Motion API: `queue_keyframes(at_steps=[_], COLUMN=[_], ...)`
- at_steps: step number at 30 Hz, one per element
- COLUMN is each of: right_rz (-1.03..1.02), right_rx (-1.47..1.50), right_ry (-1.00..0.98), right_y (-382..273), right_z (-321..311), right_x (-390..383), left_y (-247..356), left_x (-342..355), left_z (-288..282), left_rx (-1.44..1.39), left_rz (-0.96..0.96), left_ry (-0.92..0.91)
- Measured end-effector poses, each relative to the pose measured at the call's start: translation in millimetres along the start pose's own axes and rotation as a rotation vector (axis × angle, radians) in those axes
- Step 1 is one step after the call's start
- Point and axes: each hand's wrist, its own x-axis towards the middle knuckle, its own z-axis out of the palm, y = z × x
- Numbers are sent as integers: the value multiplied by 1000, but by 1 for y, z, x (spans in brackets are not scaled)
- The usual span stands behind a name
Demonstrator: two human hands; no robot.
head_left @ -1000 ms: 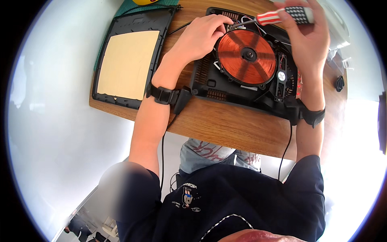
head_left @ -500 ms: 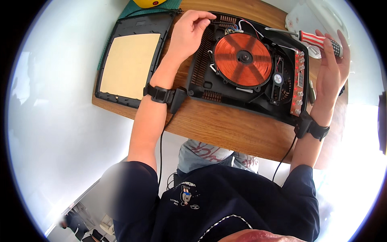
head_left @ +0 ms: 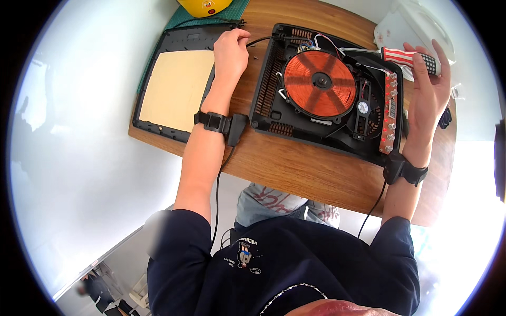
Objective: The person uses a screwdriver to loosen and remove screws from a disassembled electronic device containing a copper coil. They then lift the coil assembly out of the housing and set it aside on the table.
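An opened induction cooker (head_left: 295, 128) lies on the table, its round copper coil (head_left: 303, 87) and red-lit control board (head_left: 389, 108) exposed. My left hand (head_left: 230, 59) is left of the cooker, by the right edge of its detached black cover (head_left: 176, 39). Its thumb and fingertips are pinched together; whatever they may hold is hidden. Beside them a black power cord (head_left: 259, 40) runs from the cooker. At the right, my right hand (head_left: 428, 100) holds a screwdriver (head_left: 398, 56) with a striped, starred handle. Its shaft points left, above the cooker's far right corner.
A yellow appliance (head_left: 203, 7) stands on a green mat (head_left: 240, 7) at the far left. A white container (head_left: 406, 26) is at the far right. The wooden table's front edge (head_left: 295, 189) is close to my body, and wrist-band cables hang past it.
My left hand has moved left and nearer, off the cooker's far left corner to beside the cover. My right hand keeps the screwdriver, with its handle shifted slightly left and down.
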Motion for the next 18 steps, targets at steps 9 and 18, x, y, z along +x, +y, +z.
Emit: queue_keyframes(at_steps=[9,18], right_rz=[14,59], right_rx=[57,-2], right_ry=[-67,-89], right_y=[4,3], right_z=[7,17], right_x=[-6,-15], left_y=[-1,-2], left_x=[-2,-2], left_z=[-5,-8], left_rx=[586,647], left_rz=[223,111], left_ry=[37,-25])
